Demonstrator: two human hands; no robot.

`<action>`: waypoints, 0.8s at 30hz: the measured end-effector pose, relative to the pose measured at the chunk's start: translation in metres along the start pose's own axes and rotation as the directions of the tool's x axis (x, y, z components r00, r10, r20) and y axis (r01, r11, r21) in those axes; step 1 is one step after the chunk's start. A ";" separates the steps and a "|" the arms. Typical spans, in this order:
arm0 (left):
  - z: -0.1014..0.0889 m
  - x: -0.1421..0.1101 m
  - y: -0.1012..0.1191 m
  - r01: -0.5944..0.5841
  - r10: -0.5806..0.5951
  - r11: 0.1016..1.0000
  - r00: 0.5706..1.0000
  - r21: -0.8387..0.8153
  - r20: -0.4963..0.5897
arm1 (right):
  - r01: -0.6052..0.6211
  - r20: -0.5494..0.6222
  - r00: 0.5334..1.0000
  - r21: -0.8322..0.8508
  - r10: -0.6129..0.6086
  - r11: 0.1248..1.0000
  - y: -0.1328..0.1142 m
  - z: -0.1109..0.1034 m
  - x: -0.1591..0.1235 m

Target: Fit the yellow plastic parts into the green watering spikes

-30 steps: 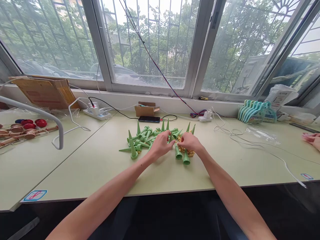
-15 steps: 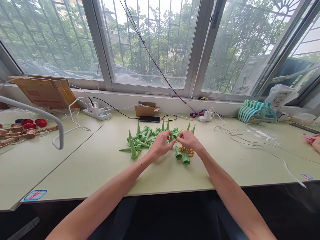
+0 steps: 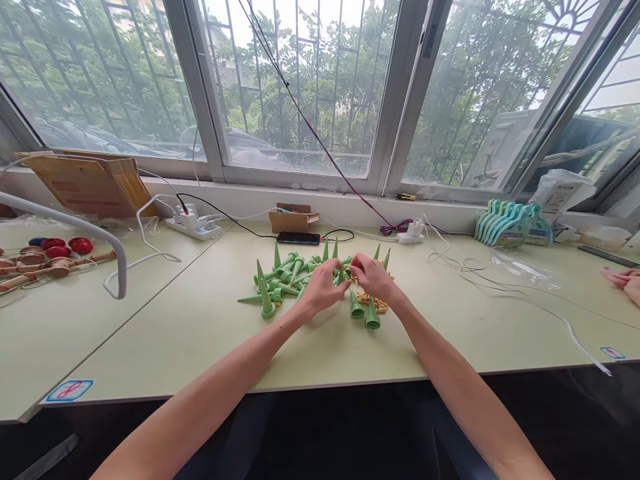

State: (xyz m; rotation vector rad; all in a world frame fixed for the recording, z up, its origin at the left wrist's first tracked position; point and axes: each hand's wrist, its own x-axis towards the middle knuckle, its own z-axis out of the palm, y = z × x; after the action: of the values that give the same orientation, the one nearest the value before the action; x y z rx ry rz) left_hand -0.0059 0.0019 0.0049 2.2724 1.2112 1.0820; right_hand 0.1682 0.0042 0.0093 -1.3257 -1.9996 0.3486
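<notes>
My left hand (image 3: 323,287) is closed around a green plastic spike (image 3: 341,274), partly hidden by the fingers. Right beside it, my right hand (image 3: 373,275) has its fingers pinched together at the spike; whatever they hold is too small to make out. Under and left of my left hand lies a loose heap of similar green spikes (image 3: 286,272), a few standing point up. Two green spikes (image 3: 373,319) with open threaded ends toward me lie below my right hand. Close to them is a small pile of tan pieces (image 3: 377,305).
A black phone (image 3: 299,238) and a small cardboard box (image 3: 293,219) are behind the heap. White cables (image 3: 480,270) and teal hangers (image 3: 503,223) lie to the right, with another person's hand (image 3: 625,281) at the edge. A grey metal tube (image 3: 123,267) and wooden toys (image 3: 57,263) are left.
My right hand has shifted slightly left, closer to my left hand and the spike. My left hand stays in about the same place.
</notes>
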 end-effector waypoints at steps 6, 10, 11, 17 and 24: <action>0.002 0.001 -0.002 -0.017 0.017 1.000 1.000 -0.010 -0.015 | 0.044 -0.031 0.999 0.020 -0.043 0.999 -0.003 -0.001 0.001; 0.004 0.001 -0.004 -0.002 0.002 1.000 1.000 -0.008 -0.028 | 0.049 -0.036 0.998 0.013 -0.049 0.999 -0.004 0.000 0.000; 0.005 0.001 -0.005 0.004 -0.004 1.000 0.999 -0.006 -0.032 | 0.047 -0.036 0.998 0.009 -0.046 0.999 -0.004 0.000 0.000; 0.006 0.001 -0.006 -0.003 0.004 1.000 0.999 0.017 -0.036 | 0.075 -0.025 0.997 0.006 -0.074 0.997 -0.005 0.001 0.000; 0.006 0.000 -0.006 -0.036 0.038 0.999 0.999 0.041 -0.036 | 0.062 0.008 0.998 0.026 -0.063 0.998 -0.009 0.001 -0.001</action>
State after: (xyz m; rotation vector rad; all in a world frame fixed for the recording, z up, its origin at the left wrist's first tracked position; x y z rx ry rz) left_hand -0.0045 0.0057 -0.0021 2.3232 1.2201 1.1270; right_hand 0.1619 -0.0007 0.0133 -1.2448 -2.0322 0.3502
